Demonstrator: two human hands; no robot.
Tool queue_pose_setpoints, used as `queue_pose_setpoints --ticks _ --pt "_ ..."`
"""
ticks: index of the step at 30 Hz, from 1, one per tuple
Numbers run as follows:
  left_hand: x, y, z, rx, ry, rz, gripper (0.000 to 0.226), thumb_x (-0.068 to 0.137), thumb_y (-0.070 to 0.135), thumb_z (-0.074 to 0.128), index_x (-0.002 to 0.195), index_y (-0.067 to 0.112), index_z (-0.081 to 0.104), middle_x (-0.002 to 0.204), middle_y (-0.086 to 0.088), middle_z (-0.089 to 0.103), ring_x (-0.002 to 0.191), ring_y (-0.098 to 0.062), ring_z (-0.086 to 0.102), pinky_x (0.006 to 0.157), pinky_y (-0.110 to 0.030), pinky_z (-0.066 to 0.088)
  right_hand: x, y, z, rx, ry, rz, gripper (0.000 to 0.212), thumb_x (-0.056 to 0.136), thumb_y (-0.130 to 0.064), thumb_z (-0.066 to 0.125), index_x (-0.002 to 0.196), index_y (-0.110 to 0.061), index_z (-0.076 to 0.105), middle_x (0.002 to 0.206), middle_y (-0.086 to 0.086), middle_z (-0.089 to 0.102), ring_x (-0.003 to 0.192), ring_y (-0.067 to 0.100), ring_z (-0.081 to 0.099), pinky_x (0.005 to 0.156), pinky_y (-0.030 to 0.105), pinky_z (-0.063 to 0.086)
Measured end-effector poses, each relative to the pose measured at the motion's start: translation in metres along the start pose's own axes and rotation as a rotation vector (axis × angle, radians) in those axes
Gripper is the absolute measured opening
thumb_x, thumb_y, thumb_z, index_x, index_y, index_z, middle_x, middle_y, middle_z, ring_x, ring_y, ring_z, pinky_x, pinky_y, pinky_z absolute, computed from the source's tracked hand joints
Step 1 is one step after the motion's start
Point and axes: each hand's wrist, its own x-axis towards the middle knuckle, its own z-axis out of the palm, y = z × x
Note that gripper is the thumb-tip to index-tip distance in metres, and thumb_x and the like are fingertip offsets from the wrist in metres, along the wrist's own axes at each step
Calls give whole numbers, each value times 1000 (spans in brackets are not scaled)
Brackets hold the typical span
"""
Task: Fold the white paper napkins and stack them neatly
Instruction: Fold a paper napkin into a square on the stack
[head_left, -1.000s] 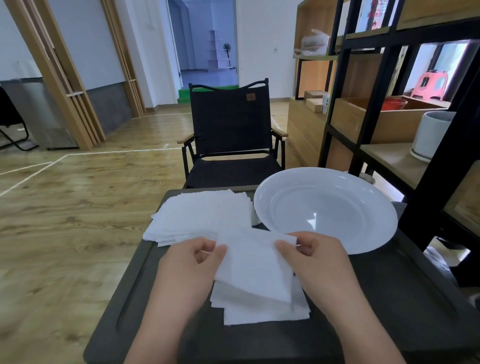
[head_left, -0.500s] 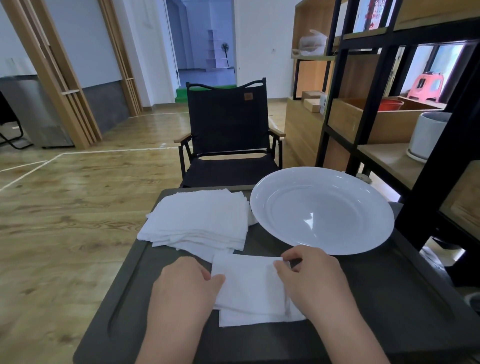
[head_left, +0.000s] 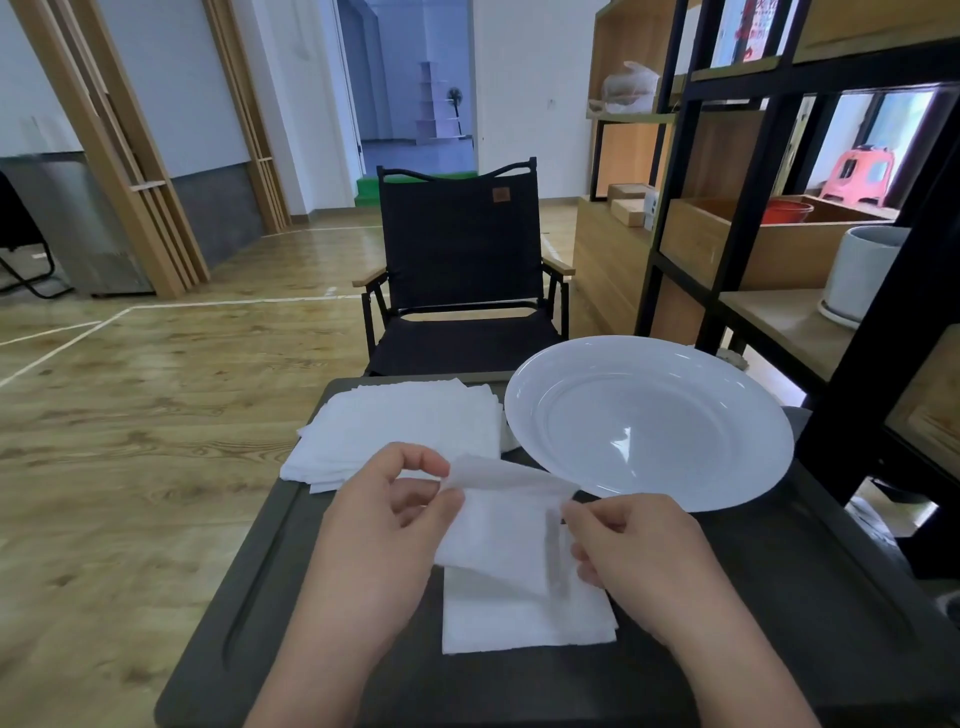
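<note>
A dark table (head_left: 779, 597) with a raised rim carries everything in reach. At its far left corner lies a loose pile of unfolded napkins (head_left: 400, 431), their edges fanned and uneven, the pile's right side touching or slipping under the rim of the plate. Nearer the person, left of centre, the left hand (head_left: 379, 535) is lifted above the table with its fingers curled; thumb and forefinger pinch the upper left corner of a single white napkin (head_left: 498, 530). That napkin is held off the surface, its top edge curling over toward the person, its body sloping down to the right. Beneath it, on the middle of the table toward the near edge, rests a small flat stack of folded napkins (head_left: 524, 618), roughly square, with its near and right edges showing below the raised sheet. To the right, the right hand (head_left: 644, 566) is also loosely closed, fingertips gripping the right edge of the held napkin, where a fold casts a grey shadow line. Past the hands, the far right part of the table bears a large white plate (head_left: 649, 421), tilted a little, its near rim just behind the held napkin. Beyond the far edge stands a black folding chair (head_left: 462, 270), and a dark shelf unit (head_left: 737, 218) rises along the right.
</note>
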Motion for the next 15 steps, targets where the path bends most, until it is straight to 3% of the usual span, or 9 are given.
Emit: queue_pose_setpoints --ticks 3,6,11,15 --pt "-4 8 -4 -219 -95 -52 16 89 10 64 95 24 60 84 -3 78 76 -18 71 75 -28 51 -2 -2 -7 242 -176 42 32 94 -37 56 82 -15 77 75 -3 77 71 11 74 79 33 61" --pt "0 2 -6 -159 -101 -116 21 87 15 67 103 27 59 81 -4 78 87 -26 72 90 -43 50 -4 -4 -11 365 -253 43 16 93 -22 60 98 -22 75 85 -1 79 82 14 75 83 34 59" --pt "3 -12 1 94 -124 -164 31 83 20 70 106 32 54 73 -3 75 76 -19 70 79 -39 53 -3 -4 -6 207 -60 43 34 84 -23 71 116 -33 61 81 3 72 79 10 69 60 19 47" --pt "5 -16 4 80 -166 -149 32 85 16 66 110 30 52 76 -2 76 76 -21 72 79 -44 56 -4 -5 -3 124 -21 16 33 84 -31 70 114 -38 59 73 -4 66 64 7 60 48 16 39"
